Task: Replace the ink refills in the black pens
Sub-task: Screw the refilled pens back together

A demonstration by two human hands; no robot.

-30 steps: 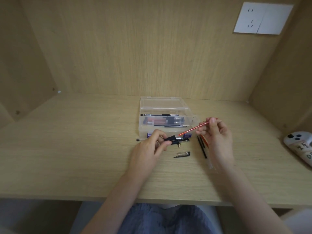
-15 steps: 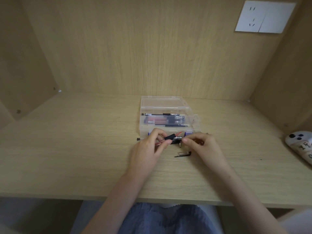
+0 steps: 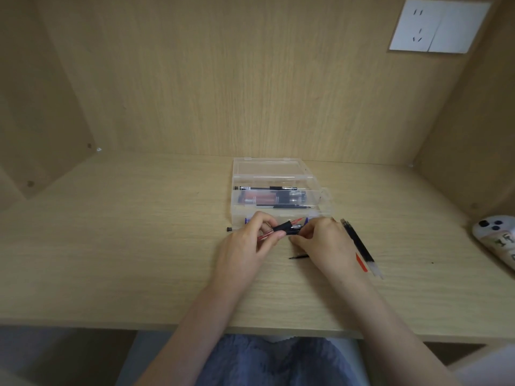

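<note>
Soft, even, warm light fills the wooden alcove, with no hard glare. Faint shadows sit under the left hand (image 3: 245, 246) and right hand (image 3: 326, 246) near the middle of the desk (image 3: 111, 260). The wide-angle lens bows the desk's front edge and splays the side panels. Detail is soft throughout; the clear plastic box (image 3: 274, 188) shows pale sheen, and the bottom corners fall dim and blurred.

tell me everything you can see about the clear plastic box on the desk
The clear plastic box sits on the wooden desk near the back wall, just beyond both hands. It is see-through, rectangular, and its lid lies open flat behind it. Inside are a black pen, what look like loose refills, and blurred red and dark items. The hands hide its front edge.
</note>
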